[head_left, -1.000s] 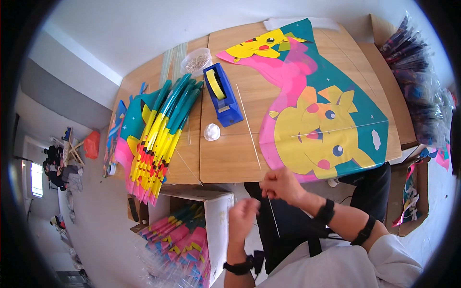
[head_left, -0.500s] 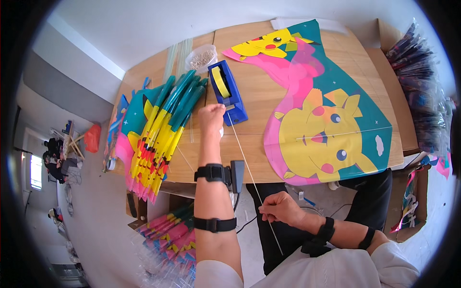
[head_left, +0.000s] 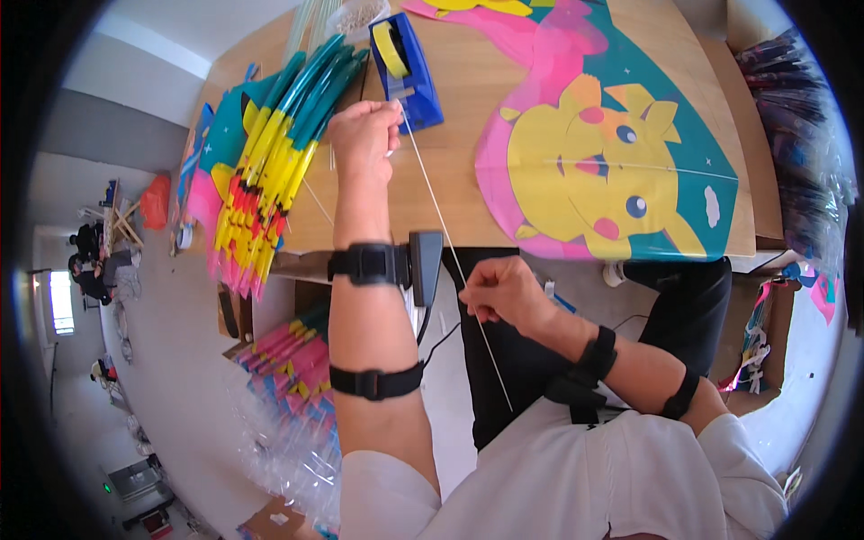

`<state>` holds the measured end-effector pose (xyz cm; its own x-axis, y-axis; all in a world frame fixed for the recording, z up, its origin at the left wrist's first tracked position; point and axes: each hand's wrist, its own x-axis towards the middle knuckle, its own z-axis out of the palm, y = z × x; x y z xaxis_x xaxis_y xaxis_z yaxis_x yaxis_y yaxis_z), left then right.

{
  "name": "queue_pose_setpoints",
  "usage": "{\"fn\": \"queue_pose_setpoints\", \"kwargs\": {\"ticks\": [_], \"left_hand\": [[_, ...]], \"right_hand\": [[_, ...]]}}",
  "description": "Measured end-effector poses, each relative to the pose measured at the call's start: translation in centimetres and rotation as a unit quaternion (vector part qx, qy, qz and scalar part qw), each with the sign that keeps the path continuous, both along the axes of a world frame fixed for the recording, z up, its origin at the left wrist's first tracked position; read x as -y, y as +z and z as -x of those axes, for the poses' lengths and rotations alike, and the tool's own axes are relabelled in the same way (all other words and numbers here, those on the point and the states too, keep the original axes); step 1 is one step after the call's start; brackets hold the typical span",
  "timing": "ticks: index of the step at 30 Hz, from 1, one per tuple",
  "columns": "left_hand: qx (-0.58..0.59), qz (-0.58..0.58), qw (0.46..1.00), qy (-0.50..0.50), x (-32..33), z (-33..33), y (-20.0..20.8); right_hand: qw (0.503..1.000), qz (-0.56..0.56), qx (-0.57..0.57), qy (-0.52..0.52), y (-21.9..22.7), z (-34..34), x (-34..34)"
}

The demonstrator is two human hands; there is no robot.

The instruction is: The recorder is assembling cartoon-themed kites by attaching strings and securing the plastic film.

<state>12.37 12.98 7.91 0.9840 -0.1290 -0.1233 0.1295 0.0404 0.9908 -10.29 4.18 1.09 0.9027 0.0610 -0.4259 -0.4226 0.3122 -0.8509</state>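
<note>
A thin white rod (head_left: 434, 192) slants from the tabletop down over my lap. My left hand (head_left: 364, 139) is closed at its far end, fingertips pinched beside the cutting edge of a blue tape dispenser (head_left: 423, 101) with a yellow core. Whether a piece of tape is also between those fingers is too small to tell. My right hand (head_left: 506, 295) pinches the rod lower down, in front of the table edge; its free end hangs past the fingers over my dark trousers. To the right lies a flat printed kite sail (head_left: 576, 180) in yellow, pink and teal, with a pale rod across it.
Left of the dispenser lies a bundle of rolled kites (head_left: 274, 153). Behind are a tub of small parts (head_left: 357, 18) and pale rods (head_left: 310, 31). Wrapped kites (head_left: 292, 360) fill a box below the table. A carton of packaged goods (head_left: 783, 135) stands right. People (head_left: 90, 261) sit far left.
The view has shifted, so the table, dispenser and kite sail sit higher in the picture. Both hands keep nearly the same places on the rod, left at the dispenser, right above my lap.
</note>
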Motion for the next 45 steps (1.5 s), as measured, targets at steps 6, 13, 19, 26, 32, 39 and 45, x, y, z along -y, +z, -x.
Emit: {"fn": "queue_pose_setpoints", "kwargs": {"ticks": [6, 13, 19, 26, 32, 39, 45], "left_hand": [[-0.07, -0.025, 0.997, -0.033, -5.5, 18.2, 0.1], [-0.283, -0.064, 0.957, -0.005, -8.9, 35.4, -0.2], [-0.278, -0.088, 0.955, -0.056, -9.7, 34.1, -0.8], [-0.293, -0.024, 0.953, -0.073, -12.1, 33.2, -1.5], [-0.321, -0.016, 0.942, -0.096, -15.2, 33.4, -3.8], [-0.312, -0.035, 0.939, -0.141, -16.1, 33.9, -5.7], [-0.298, -0.048, 0.942, -0.144, -14.8, 32.9, -4.6]], "right_hand": [[0.999, -0.035, 0.011, 0.02, -0.9, -0.1, 0.6], [0.999, -0.046, 0.018, 0.018, -0.2, -0.3, -0.7], [0.995, 0.089, 0.023, 0.042, 0.1, 1.4, -0.1], [0.992, 0.124, 0.004, -0.037, 0.7, -3.7, 1.4], [0.99, 0.127, -0.031, -0.044, 1.6, -2.9, 0.2], [0.941, 0.326, 0.047, -0.083, -0.4, -15.2, 4.6], [0.944, 0.245, 0.094, -0.198, 1.1, -20.6, 3.8]]}}
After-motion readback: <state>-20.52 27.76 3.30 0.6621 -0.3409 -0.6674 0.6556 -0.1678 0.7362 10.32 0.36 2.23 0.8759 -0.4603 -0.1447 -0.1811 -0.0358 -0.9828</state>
